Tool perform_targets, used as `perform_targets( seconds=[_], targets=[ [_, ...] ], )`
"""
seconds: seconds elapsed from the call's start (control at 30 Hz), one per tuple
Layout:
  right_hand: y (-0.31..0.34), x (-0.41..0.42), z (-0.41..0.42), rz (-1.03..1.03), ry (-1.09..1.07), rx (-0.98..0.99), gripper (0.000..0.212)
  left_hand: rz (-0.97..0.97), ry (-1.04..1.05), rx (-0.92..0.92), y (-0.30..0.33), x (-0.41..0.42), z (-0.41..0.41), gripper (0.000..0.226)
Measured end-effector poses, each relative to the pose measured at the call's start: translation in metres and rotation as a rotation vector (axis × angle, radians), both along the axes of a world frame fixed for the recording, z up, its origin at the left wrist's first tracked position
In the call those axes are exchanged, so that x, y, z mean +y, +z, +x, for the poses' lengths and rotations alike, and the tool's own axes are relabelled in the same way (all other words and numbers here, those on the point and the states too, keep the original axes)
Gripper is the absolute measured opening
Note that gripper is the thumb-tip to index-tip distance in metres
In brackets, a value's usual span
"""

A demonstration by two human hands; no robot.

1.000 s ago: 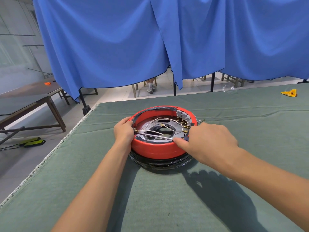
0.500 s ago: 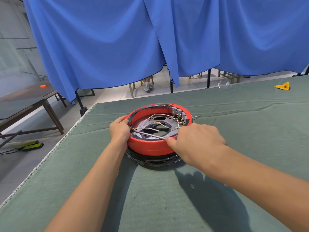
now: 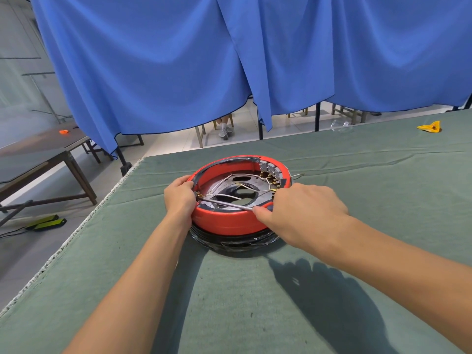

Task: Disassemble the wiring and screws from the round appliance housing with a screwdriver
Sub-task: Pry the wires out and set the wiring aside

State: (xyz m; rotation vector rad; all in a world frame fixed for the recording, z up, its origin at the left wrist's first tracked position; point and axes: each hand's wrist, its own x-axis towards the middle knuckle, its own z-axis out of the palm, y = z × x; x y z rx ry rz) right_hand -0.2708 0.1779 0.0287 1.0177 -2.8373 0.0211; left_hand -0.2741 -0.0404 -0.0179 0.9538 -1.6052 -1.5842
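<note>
Left grip: left hand, centre-left of the frame, clasps the near-left rim of the round housing, fingers curled over the red edge.
Housing: red ring on a black base, sitting on the green-covered desk at mid-frame.
Tool: screwdriver, its silver shaft laid across the housing's open interior, tip pointing at a terminal on the left inner wall, just beside the left hand.
Wiring: white wires run across the metal plate to brass terminals clustered at the upper right of the ring.
Right grip: right hand, centre-right, is wrapped around the screwdriver handle, which is mostly hidden.
Progress: apparently early to midway; wires and connectors remain attached. No removed screws are visible on the desk.
Background: blue curtain across the top.
</note>
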Motion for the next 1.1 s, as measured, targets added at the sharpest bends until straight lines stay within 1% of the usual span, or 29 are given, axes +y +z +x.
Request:
perform_targets(
  seconds=[0.2,0.33,0.43,0.57,0.63,0.7,0.73,0.8,0.87,0.9,1.03,1.07,1.1],
  targets=[
    [0.0,-0.004,0.0,0.009,-0.007,0.012,0.053,0.004,0.001,0.01,-0.002,-0.002,0.0,0.024],
    [0.002,-0.004,0.003,0.042,-0.003,0.024,0.048,0.014,0.003,0.028,-0.004,-0.002,-0.001,0.025],
    [0.003,-0.005,0.006,0.144,0.043,0.041,0.043,0.021,0.004,0.031,-0.003,-0.002,-0.001,0.026],
    [0.011,-0.008,0.01,0.254,0.083,-0.045,0.041,0.02,0.013,0.032,-0.002,0.0,0.0,0.027],
    [0.012,-0.01,0.016,0.297,0.09,-0.03,0.044,0.021,0.019,0.034,-0.002,0.0,0.0,0.029],
    [0.013,-0.013,0.02,0.29,0.069,-0.041,0.046,0.02,0.026,0.033,-0.001,0.001,0.0,0.028],
    [0.013,-0.014,0.018,0.274,0.024,-0.064,0.045,0.015,0.032,0.029,-0.001,0.001,0.001,0.028],
    [0.016,-0.011,0.008,0.234,-0.095,-0.116,0.037,0.004,0.049,0.018,-0.003,0.002,0.002,0.029],
    [0.016,-0.003,-0.001,0.189,-0.179,-0.13,0.028,-0.018,0.053,0.015,-0.004,0.004,0.004,0.03],
    [0.015,-0.001,-0.003,0.178,-0.185,-0.114,0.025,-0.026,0.058,0.015,-0.004,0.003,0.004,0.029],
    [-0.002,0.001,-0.005,0.143,-0.086,-0.002,0.013,-0.059,0.047,-0.009,-0.004,0.002,0.006,0.027],
    [-0.005,0.001,-0.006,0.11,-0.086,0.0,0.012,-0.067,0.039,-0.018,-0.003,0.002,0.007,0.026],
    [-0.006,0.001,-0.009,0.077,-0.096,-0.003,0.016,-0.083,0.03,-0.034,-0.003,0.002,0.007,0.024]
  ],
)
